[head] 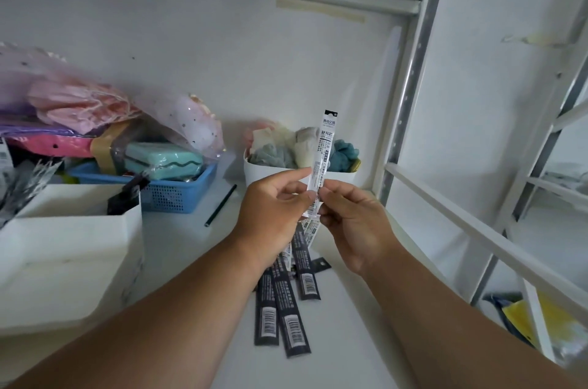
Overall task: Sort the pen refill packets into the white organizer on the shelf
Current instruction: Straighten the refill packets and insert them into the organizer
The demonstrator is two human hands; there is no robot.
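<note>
Both hands hold one white pen refill packet (320,163) up in the air, almost straight up and leaning a little to the right. The left hand (273,210) pinches its lower part between thumb and fingers. The right hand (353,223) pinches the bottom end with its fingertips. Right under the hands, a pile of dark refill packets (286,299) lies flat on the white shelf (178,248), with barcodes facing up. The white organizer (70,248) stands on the shelf to the left of the pile, and some dark packets (127,194) already stick up out of it. Behind the organizer sits a blue basket (178,191) with a teal case (162,159) inside. A dark pencil (221,205) lies between the basket and the hands. Behind the held packet stands a white tub (270,175) full of soft cloth things.
</note>
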